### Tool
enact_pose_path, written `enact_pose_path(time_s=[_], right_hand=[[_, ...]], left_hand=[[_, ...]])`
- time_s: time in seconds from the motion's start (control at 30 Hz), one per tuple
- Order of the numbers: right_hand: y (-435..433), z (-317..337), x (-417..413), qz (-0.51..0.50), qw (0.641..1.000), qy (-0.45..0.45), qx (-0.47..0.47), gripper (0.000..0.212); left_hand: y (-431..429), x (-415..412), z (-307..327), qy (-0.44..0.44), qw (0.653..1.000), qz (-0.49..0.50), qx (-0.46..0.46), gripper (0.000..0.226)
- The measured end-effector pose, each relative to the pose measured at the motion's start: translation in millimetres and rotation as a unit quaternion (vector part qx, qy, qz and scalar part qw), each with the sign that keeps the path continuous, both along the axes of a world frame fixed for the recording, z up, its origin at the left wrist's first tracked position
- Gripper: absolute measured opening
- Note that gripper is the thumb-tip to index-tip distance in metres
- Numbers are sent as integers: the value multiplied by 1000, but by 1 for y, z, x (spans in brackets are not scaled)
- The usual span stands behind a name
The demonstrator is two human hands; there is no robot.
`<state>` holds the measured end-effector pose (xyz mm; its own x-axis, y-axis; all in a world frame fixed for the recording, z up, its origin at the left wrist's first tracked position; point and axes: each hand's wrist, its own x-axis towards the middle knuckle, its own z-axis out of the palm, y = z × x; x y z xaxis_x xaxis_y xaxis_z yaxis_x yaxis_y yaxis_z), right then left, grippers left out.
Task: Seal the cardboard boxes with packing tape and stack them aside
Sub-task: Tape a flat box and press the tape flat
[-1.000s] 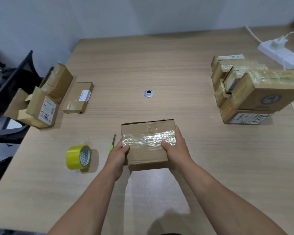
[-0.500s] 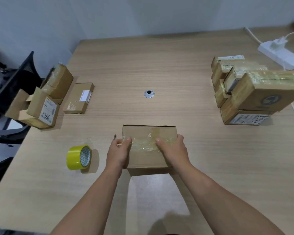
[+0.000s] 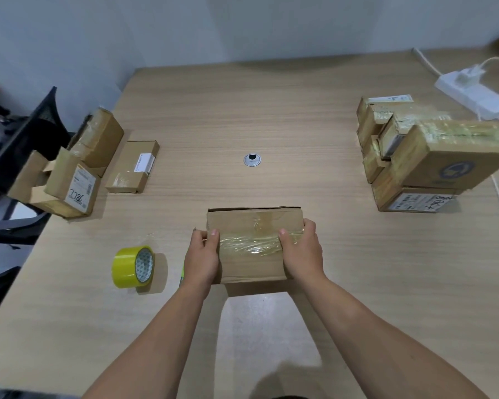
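Gripping box [image 3: 254,226]: left hand [image 3: 200,256], right hand [image 3: 301,251]

Brown box [image 3: 254,246] has clear tape across its top; yellow tape roll [image 3: 133,266] stands left.

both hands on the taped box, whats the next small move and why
Probably lift the box and carry it right to the stack of sealed boxes: tape already spans its top, and the left hand and right hand grip its two sides.

Office: grommeted desk [image 3: 271,116], power strip [image 3: 473,95].
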<state>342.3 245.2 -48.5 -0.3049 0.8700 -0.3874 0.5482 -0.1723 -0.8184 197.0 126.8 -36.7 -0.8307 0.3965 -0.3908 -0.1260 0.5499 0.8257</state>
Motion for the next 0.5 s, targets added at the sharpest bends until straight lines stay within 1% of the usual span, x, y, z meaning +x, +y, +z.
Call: enact_pose_path(time_s=[0.13, 0.27, 0.3, 0.33, 0.43, 0.47, 0.5], right_hand=[[0, -3, 2, -13, 1000, -3, -10, 43], [2, -4, 4, -25, 999, -22, -17, 40], [2, -4, 4, -18, 999, -22, -19, 43], [0, -3, 3, -4, 1000, -23, -19, 52], [-6, 6, -2, 45, 996, -73, -24, 108], [-8, 8, -4, 53, 994, -95, -24, 119], [-9, 10, -4, 60, 992, -110, -19, 125]], left_hand=[[-4, -5, -3, -19, 1000, 8, 22, 26], [-5, -7, -3, -35, 999, 17, 23, 31], [-5, -7, -4, -31, 999, 9, 16, 32], [-5, -6, -3, -21, 1000, -12, 6, 31], [-3, 3, -1, 16, 997, -81, -2, 24], [-1, 6, 1, 27, 996, -87, -4, 28], [0, 8, 2, 38, 995, -89, -5, 31]])
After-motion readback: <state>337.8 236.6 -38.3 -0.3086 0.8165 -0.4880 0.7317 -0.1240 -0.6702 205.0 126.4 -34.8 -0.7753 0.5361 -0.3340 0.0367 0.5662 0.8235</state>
